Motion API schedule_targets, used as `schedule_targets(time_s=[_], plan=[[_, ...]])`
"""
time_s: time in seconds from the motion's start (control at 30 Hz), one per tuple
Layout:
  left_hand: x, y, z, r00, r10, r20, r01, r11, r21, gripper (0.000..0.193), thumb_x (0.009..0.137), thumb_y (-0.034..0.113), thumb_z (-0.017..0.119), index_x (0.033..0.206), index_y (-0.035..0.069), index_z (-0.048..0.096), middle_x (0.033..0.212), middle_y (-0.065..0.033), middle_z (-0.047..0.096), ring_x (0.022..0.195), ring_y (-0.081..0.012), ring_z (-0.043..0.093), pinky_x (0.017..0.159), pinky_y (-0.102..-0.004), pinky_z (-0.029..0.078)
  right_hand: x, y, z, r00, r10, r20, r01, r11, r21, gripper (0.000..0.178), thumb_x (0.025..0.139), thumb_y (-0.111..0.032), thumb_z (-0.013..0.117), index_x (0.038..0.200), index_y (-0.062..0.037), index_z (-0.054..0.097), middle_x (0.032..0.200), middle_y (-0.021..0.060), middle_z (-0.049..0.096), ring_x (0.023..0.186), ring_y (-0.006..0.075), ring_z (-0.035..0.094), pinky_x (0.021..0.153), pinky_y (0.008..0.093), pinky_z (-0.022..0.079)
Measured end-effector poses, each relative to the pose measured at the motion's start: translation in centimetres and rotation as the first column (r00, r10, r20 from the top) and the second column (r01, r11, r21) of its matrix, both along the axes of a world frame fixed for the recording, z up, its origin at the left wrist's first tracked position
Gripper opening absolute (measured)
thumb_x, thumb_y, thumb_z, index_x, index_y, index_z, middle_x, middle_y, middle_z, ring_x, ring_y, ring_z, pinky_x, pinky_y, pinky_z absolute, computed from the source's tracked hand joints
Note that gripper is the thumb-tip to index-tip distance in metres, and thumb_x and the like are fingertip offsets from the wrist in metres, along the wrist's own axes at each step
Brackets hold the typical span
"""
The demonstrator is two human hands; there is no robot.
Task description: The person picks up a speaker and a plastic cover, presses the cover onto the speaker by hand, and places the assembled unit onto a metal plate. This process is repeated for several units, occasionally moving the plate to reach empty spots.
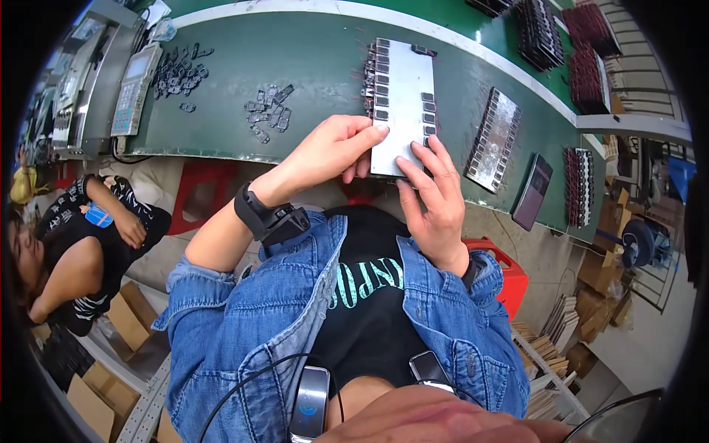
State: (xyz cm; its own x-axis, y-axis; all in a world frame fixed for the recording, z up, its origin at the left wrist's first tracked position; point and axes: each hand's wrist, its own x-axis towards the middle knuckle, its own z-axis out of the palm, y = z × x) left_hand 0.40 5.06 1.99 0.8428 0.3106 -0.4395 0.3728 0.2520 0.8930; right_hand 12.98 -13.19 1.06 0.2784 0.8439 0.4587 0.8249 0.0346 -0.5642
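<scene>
Plate [402, 88] on table [221, 125], long axis running away from body, near end at table edge. Near end between hands: left hand [336, 151] holds left edge, thumb on top; right hand [432, 192] touches right side, grip cannot tell. Left fingers partly hidden.

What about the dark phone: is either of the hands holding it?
No, the phone lies on the green table, while the left hand and right hand touch the pale panel.
</scene>
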Motion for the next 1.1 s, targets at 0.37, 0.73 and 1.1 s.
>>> schedule_targets(time_s=[0.37,0.73,1.1], plan=[[-1.2,-1.4,-2.6,0.995,0.055,0.087,-0.101,0.674,0.732,0.038,0.096,0.033,0.063,0.074,0.003,0.063,0.058,-0.0133,0.057,0.05,-0.0269,0.058,0.051,-0.0397,0.045,4.7,1.6,6.6,0.995,0.093,-0.023,-0.096,0.967,-0.237,0.028,0.086,0.0,0.069,0.113,-0.005,0.072,0.111,0.0097,0.071,0.104,0.0229,0.066,0.091,0.0327,0.05],[-5.7,1.9,-2.4,0.875,0.355,0.33,-0.388,0.106,0.916,0.017,0.087,0.02,0.072,0.078,0.006,0.068,0.082,-0.0086,0.066,0.079,-0.028,0.064,0.066,-0.0396,0.054,14.5,19.3,6.0,0.915,0.388,-0.11,-0.385,0.758,-0.526,0.026,0.093,-0.013,0.067,0.117,-0.0009,0.071,0.1,0.0089,0.072,0.087,0.0128,0.064,0.081,0.0261,0.05],[-4.2,5.5,-2.9,0.942,0.31,0.13,-0.096,-0.12,0.988,0.007,0.079,0.01,0.07,0.077,0.006,0.065,0.087,-0.0085,0.059,0.092,-0.0275,0.057,0.073,-0.0379,0.054,14.9,18.6,6.9,0.9,0.428,-0.083,-0.403,0.747,-0.529,0.022,0.092,-0.012,0.069,0.111,-0.0009,0.072,0.087,0.0083,0.072,0.078,0.0114,0.065,0.074,0.0278,0.053]])
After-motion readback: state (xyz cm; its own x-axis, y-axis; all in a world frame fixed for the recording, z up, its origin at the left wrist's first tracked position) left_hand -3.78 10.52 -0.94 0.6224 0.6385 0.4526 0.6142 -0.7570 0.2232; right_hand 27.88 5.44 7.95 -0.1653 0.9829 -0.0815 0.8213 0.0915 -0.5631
